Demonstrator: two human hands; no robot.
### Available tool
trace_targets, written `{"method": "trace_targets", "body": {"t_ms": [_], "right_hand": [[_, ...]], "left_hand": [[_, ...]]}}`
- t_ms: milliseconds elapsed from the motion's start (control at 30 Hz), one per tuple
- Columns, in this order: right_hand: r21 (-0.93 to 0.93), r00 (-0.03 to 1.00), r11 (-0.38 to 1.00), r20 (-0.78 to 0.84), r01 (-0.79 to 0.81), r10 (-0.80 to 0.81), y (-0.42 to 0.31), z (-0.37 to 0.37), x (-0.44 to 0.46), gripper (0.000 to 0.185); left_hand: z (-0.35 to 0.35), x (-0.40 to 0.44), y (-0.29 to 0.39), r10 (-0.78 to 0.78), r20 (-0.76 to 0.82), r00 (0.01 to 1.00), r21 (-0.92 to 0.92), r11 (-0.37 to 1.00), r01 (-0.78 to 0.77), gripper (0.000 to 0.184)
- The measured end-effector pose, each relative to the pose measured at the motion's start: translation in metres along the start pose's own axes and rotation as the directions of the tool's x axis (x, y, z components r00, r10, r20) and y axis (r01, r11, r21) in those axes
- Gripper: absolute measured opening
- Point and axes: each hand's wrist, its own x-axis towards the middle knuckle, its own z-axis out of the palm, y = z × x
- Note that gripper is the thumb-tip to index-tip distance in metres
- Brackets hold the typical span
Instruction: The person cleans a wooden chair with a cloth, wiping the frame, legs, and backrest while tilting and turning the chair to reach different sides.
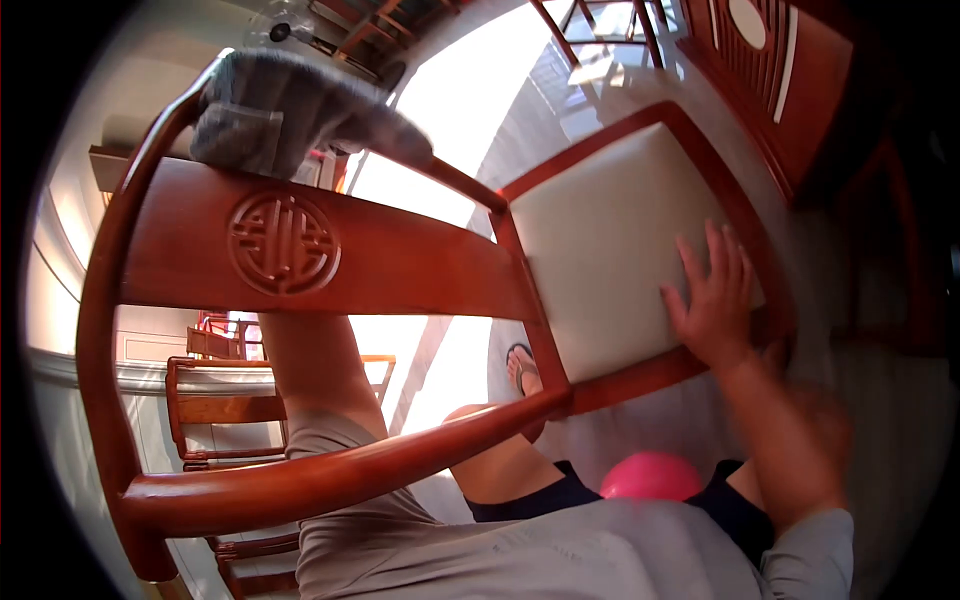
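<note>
Head view: the red-brown chair (pixel 420 250) is lying tilted across the person's front, its carved back extending left, its pale seat (pixel 600 240) facing up at right. The right hand (pixel 712 300) is resting on the seat near the frame's lower right corner, fingers spreading apart, grip standing wide and holding nothing. The left arm (pixel 315 355) is passing behind the back; a grey cloth (pixel 290 110) is covering the upper rail, hiding that hand, so cannot tell its grip. A pink round thing (pixel 652 477) is showing between the legs.
</note>
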Motion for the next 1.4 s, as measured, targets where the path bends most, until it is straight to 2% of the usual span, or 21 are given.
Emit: {"method": "trace_targets", "body": {"t_ms": [300, 467, 567, 700, 833, 1100, 1300, 1400], "right_hand": [[-0.051, 1.0, 0.999, -0.01, -0.003, 0.002, -0.004, 0.004, 0.001, 0.063], [-0.082, 1.0, 0.996, -0.022, -0.017, 0.015, -0.004, 0.006, 0.003, 0.061], [-0.066, 0.999, 0.997, -0.031, -0.04, 0.039, -0.008, 0.002, 0.004, 0.06], [-0.066, 0.999, 0.997, -0.035, -0.037, 0.035, -0.006, 0.003, 0.001, 0.06], [-0.069, 0.997, 0.997, -0.062, -0.044, 0.04, -0.008, -0.003, 0.004, 0.061], [-0.07, 0.995, 0.997, -0.094, -0.043, 0.036, -0.003, 0.005, 0.0, 0.061], [-0.04, 0.996, 0.999, -0.09, -0.028, 0.024, 0.001, 0.006, -0.001, 0.061], [-0.039, 0.995, 0.999, -0.1, -0.028, 0.024, 0.004, 0.009, 0.0, 0.06]], "left_hand": [[0.11, -0.056, 0.034, 0.02, 0.072, 0.997, -0.136, 0.991, -0.01, 0.037], [0.167, -0.085, 0.049, -0.024, 0.146, 0.989, -0.211, 0.976, 0.055, 0.038], [0.171, -0.09, 0.05, -0.067, 0.137, 0.988, -0.273, 0.957, 0.102, 0.038], [0.127, -0.091, 0.043, -0.153, 0.046, 0.987, -0.388, 0.908, 0.159, 0.038], [0.046, -0.089, 0.027, -0.249, -0.115, 0.962, -0.47, 0.866, 0.169, 0.039], [-0.096, -0.115, -0.021, -0.401, -0.386, 0.83, -0.459, 0.865, 0.204, 0.04], [-0.142, -0.118, -0.057, -0.456, -0.479, 0.75, -0.431, 0.866, 0.252, 0.041], [-0.128, -0.117, -0.052, -0.47, -0.493, 0.732, -0.454, 0.857, 0.244, 0.041]]}}
